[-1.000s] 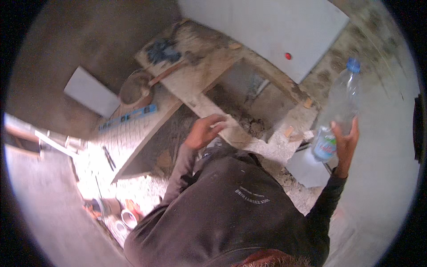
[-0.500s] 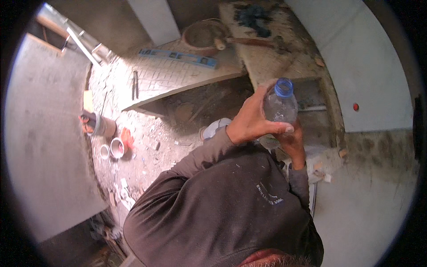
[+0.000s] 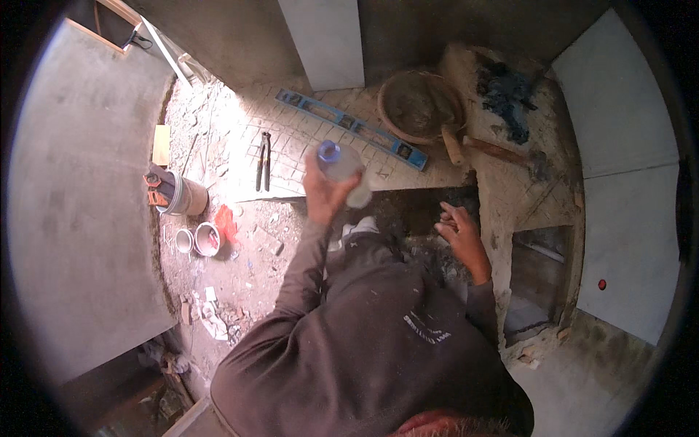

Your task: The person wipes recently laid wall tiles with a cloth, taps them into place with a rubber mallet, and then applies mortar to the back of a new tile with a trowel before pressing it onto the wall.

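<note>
A clear plastic bottle (image 3: 351,169) with a blue ring at its mouth is in my left hand (image 3: 322,195). My left fingers and thumb wrap round its side, and it tilts over the near edge of the tiled ledge (image 3: 295,138). Apart from the bottle, my right hand (image 3: 463,237) is raised in front of the dark opening under the ledge. Its fingers are loosely bent and spread, with nothing visible in them. Beyond the bottle lies a blue spirit level (image 3: 378,137). Black-handled pincers (image 3: 263,162) rest left of the bottle.
A round bowl of mortar (image 3: 419,102) stands at the back, a wooden handle (image 3: 452,144) at its rim. A hammer (image 3: 502,151) and dark cloth (image 3: 510,95) lie farther right. On the rubble-strewn floor at left are a bucket (image 3: 191,198) and two small pots (image 3: 207,239).
The bottle has moved left and down, away from my right hand, and now only my left hand holds it. My right hand has let go. The view has shifted too.
</note>
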